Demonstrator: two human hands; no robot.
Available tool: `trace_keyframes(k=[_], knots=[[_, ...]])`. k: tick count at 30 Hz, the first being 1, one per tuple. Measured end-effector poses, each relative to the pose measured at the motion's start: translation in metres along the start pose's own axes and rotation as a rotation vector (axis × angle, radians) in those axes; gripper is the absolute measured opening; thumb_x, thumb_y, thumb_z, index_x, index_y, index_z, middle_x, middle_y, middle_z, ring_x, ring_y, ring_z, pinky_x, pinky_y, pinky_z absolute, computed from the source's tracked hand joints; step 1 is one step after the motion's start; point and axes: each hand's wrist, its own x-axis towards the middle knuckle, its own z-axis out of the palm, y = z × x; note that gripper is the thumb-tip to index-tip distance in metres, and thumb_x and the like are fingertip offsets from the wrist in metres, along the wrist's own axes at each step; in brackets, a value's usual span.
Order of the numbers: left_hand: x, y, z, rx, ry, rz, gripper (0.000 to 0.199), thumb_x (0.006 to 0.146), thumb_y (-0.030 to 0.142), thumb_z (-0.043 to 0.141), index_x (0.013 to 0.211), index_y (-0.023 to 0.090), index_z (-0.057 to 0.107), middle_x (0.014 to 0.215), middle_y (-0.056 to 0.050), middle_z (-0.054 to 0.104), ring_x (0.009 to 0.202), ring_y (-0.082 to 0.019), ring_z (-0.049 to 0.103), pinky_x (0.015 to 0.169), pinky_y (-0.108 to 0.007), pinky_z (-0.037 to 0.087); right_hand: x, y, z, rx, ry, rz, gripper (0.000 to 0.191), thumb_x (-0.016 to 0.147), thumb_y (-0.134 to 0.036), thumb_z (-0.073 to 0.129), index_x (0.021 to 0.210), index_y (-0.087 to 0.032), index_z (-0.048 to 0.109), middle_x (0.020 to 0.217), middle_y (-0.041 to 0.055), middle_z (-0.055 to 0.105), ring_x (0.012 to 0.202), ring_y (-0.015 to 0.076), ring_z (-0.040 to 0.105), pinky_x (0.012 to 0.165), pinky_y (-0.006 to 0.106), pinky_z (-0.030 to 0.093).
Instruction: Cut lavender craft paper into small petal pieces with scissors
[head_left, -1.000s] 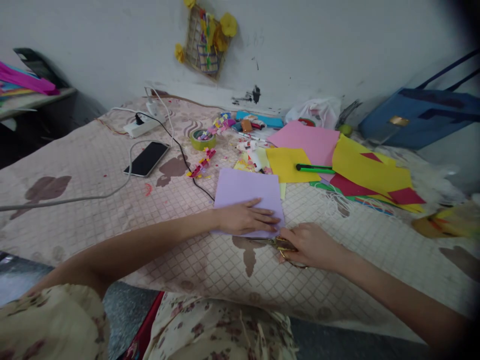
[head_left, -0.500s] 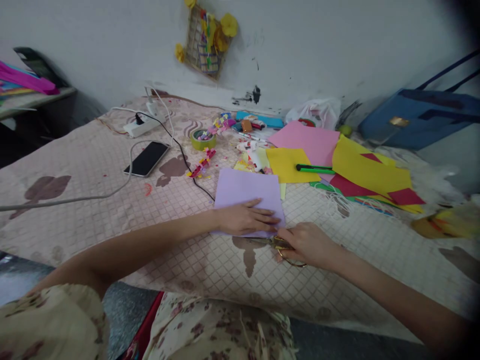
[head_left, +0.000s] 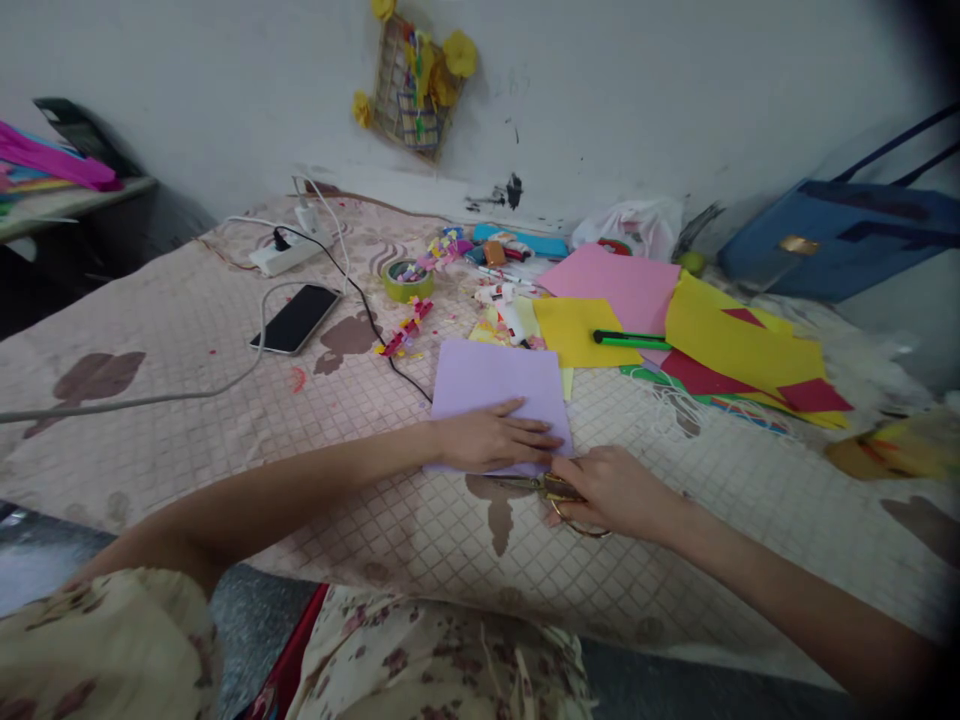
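The left hand (head_left: 499, 438) lies flat, fingers slightly apart, on the lilac sheet (head_left: 499, 372), which spreads beneath and beyond it on the desk (head_left: 420, 540), while the right hand (head_left: 615, 490), just beside it, is wrapped around the scissors (head_left: 543, 486) along the sheet's near edge.

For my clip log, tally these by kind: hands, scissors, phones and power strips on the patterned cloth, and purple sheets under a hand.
Left hand and right hand: 2 hands
Scissors: 1 pair
Phone: 1
Power strip: 1
Purple sheet: 1 visible
Total: 6
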Motion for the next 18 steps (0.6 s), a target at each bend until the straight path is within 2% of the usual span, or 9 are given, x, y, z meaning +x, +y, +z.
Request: trace_keyframes(k=[7, 12, 18], knots=[[-0.001, 0.0, -0.009, -0.04, 0.018, -0.03, 0.045, 0.091, 0.024, 0.028, 0.136, 0.023, 0.03, 0.142, -0.001, 0.032, 0.134, -0.014, 0.019, 0.11, -0.038, -0.007, -0.002, 0.0, 0.0, -0.032, 0.019, 0.018, 0.025, 0.076, -0.041, 0.059, 0.081, -0.017, 0.052, 0.066, 0.0027, 0.066, 0.059, 0.0186, 0.06, 0.049, 0.026, 0.025], [-0.021, 0.003, -0.025, -0.023, 0.026, -0.069, 0.046, 0.091, 0.025, 0.028, 0.137, 0.025, 0.026, 0.144, -0.001, 0.028, 0.135, -0.015, 0.015, 0.11, -0.041, -0.005, -0.002, -0.002, -0.003, 0.0, -0.001, 0.03, 0.024, 0.077, -0.041, 0.057, 0.079, -0.018, 0.051, 0.065, 0.0012, 0.065, 0.059, 0.0181, 0.06, 0.049, 0.026, 0.025], [-0.042, 0.005, -0.016, 0.03, -0.015, -0.099, 0.046, 0.091, 0.023, 0.026, 0.137, 0.026, 0.026, 0.145, -0.001, 0.024, 0.135, -0.016, 0.014, 0.108, -0.044, -0.01, -0.002, -0.003, -0.005, 0.038, 0.006, 0.033, 0.023, 0.077, -0.04, 0.058, 0.082, -0.018, 0.05, 0.067, 0.0002, 0.065, 0.06, 0.018, 0.059, 0.05, 0.026, 0.025]])
